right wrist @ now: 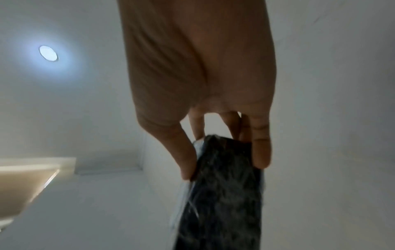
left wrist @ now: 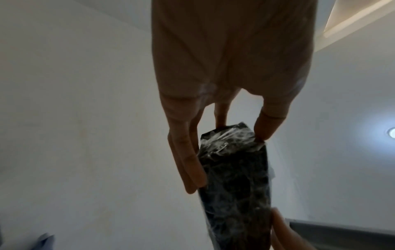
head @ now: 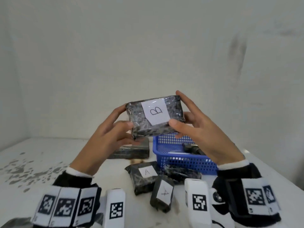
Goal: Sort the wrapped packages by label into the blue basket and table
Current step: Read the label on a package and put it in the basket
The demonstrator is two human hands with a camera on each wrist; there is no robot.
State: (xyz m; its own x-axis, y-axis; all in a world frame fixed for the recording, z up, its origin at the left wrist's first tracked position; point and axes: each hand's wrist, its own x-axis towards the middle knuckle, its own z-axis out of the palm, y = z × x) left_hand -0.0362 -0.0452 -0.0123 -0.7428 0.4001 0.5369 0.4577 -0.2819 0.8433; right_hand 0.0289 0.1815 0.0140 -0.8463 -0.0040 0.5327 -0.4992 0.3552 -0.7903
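Table (head: 49, 155): white top with grey flecks at the left of the head view, filling the lower half of the frame.
Blue basket (head: 184, 159): mesh-walled, right of centre on the table; a dark item lies inside, too hidden to identify.
B package (head: 156, 116): black, film-wrapped, white label reading B, raised at frame centre above the basket's left edge.
Left hand (head: 107, 134): pinches the B package's left end, thumb on the front face, fingers behind.
Right hand (head: 202, 134): pinches the right end, thumb on the lower right corner, index finger over the top.
Unlabelled package (head: 131, 150): lies on the table just left of the basket, partly behind the left hand.
A packages (head: 144, 176): two with A labels, lower centre in front of the basket, with a third dark package (head: 182, 175) touching them.
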